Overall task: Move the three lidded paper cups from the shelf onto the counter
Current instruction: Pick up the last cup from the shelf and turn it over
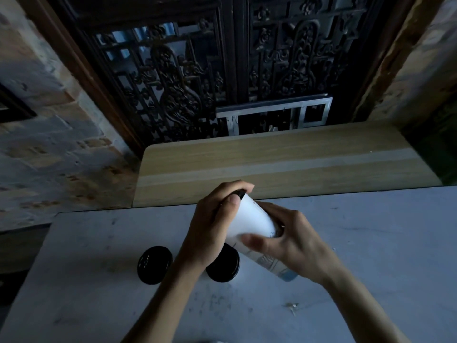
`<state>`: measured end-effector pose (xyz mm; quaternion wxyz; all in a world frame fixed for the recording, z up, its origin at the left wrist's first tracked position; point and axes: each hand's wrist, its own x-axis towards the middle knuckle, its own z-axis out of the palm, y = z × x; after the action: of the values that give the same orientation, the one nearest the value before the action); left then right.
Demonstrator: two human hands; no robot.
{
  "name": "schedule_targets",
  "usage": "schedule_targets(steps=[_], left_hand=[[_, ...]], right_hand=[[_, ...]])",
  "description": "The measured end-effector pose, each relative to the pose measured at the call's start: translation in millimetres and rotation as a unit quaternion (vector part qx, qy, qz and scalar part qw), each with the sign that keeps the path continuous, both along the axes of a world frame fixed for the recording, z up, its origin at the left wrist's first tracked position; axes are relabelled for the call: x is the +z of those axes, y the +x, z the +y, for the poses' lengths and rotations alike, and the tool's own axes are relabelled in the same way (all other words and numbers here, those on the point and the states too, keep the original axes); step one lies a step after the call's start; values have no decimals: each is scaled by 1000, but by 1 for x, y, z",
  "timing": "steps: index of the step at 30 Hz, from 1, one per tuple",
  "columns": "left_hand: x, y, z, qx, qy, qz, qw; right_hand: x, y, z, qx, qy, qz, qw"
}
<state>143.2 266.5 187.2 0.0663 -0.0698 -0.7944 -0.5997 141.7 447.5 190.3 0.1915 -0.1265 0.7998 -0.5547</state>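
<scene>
Both my hands hold one white paper cup (254, 222) with a black lid, tilted above the grey counter (99, 280). My left hand (215, 224) wraps its lidded upper end; my right hand (289, 241) grips its lower body, the thumb across the front. Two other cups stand upright on the counter, seen from above as black lids: one (154, 264) at the left, one (223, 267) partly hidden under my left wrist. The wooden shelf (284, 164) behind the counter carries no cups.
A dark carved wooden screen (222, 70) and a small metal frame (274, 113) rise behind the shelf. Rough stone wall (49, 144) flanks the left. The counter surface is scuffed, with a small bit of debris (293, 306) at the right front.
</scene>
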Motion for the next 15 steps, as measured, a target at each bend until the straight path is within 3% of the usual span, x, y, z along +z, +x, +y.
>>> schedule_targets(steps=[3,7,15], left_hand=[[-2,-8,0,41,47,-35,997],[-6,-12,7,104,71,-100,987],[-2,-13,10,-2,15,-104,994]], right_hand=[[0,0,-4,-2,43,15,999],[4,8,-10,27,256,114,959],[-7,10,-2,-29,161,110,980]])
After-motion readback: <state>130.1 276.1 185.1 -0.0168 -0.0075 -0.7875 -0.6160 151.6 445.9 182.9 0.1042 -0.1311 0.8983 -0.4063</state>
